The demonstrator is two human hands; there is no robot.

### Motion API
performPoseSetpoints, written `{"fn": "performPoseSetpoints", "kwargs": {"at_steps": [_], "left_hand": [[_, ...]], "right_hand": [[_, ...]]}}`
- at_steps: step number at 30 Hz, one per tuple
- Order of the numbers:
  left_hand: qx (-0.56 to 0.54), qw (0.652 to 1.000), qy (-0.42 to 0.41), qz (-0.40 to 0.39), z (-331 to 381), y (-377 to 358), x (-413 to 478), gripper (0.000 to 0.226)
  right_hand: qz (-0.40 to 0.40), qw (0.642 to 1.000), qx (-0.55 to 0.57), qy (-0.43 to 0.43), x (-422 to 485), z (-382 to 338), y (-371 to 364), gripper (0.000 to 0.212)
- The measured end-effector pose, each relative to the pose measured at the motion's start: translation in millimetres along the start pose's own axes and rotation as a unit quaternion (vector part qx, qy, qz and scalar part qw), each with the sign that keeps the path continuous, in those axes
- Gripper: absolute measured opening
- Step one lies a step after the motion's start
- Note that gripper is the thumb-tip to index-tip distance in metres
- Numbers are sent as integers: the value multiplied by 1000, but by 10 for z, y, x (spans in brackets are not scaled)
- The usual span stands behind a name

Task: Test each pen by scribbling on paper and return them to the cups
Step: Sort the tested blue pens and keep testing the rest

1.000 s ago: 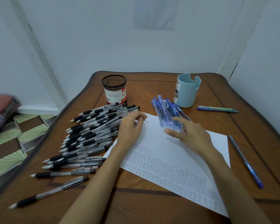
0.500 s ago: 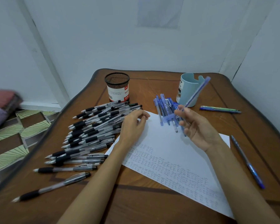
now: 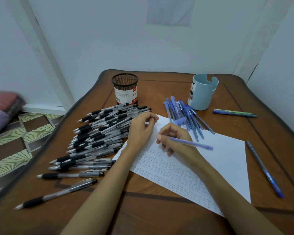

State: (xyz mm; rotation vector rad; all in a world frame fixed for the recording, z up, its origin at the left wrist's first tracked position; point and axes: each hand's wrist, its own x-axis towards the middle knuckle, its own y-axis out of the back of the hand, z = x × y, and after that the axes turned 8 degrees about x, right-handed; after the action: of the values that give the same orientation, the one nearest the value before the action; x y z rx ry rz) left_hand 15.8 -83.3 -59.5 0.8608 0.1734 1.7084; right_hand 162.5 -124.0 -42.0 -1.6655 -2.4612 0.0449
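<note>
1. The right hand (image 3: pixel 175 138) grips a blue pen (image 3: pixel 192 143) between thumb and fingers, as for writing. It sits over the upper part of the white paper (image 3: pixel 224 160).
2. The pen is slim, with a pale blue-violet barrel. Its back end slants out to the right, above the sheet. The fingers hide its tip, so I cannot tell whether it touches the paper.
3. The lower left of the paper is filled with rows of small scribbles, while the right part is bare.
4. The left hand (image 3: pixel 141 128) rests on the paper's top left corner, fingers loosely curled and holding nothing.
5. A bunch of blue pens (image 3: pixel 182 112) lies just beyond the right hand, beside the light blue cup (image 3: pixel 202 92).
6. A large heap of black pens (image 3: pixel 98 138) spreads left of the paper, below the black mesh cup (image 3: pixel 125 89).
7. One second ago the right hand lay on the blue bunch.
8. Half a second ago it was lifted beside that bunch, with the pen pointing up towards the blue cup. Now it has come down onto the sheet with the pen turned level.
9. The left hand has stayed in place.
</note>
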Motion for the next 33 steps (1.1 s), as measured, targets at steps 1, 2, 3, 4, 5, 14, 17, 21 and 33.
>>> {"fn": "performPoseSetpoints", "kwargs": {"at_steps": [1,2,3,4,5,14,17,21,33], "left_hand": [[0,1000,1,0,2,-1,-1,22],[2,1000,1,0,5,2,-5,21],[4,1000,0,-1,8,4,-8,21],[5,1000,-1,-3,10,7,-11,21],[6,1000,-4,-6,11,8,-12,21],[20,1000,-5,-13,3,-7,-7,22],[23,1000,-3,-15,0,-11,-1,22],[21,1000,0,-15,-12,-20,-5,23],[24,999,0,-23,-30,-27,0,24]], "right_hand": [[14,1000,6,-6,0,-2,-12,23],[41,999,5,-10,7,-3,-26,31],[67,998,-12,-9,15,1,-37,39],[79,996,-42,-2,17,8,-46,44],[76,994,-73,4,13,12,-62,48],[54,984,-159,58,21,113,-26,51],[53,983,-167,57,30,127,-18,50],[60,979,-187,59,33,154,-34,49],[89,979,-167,71,44,167,-18,49]]}}
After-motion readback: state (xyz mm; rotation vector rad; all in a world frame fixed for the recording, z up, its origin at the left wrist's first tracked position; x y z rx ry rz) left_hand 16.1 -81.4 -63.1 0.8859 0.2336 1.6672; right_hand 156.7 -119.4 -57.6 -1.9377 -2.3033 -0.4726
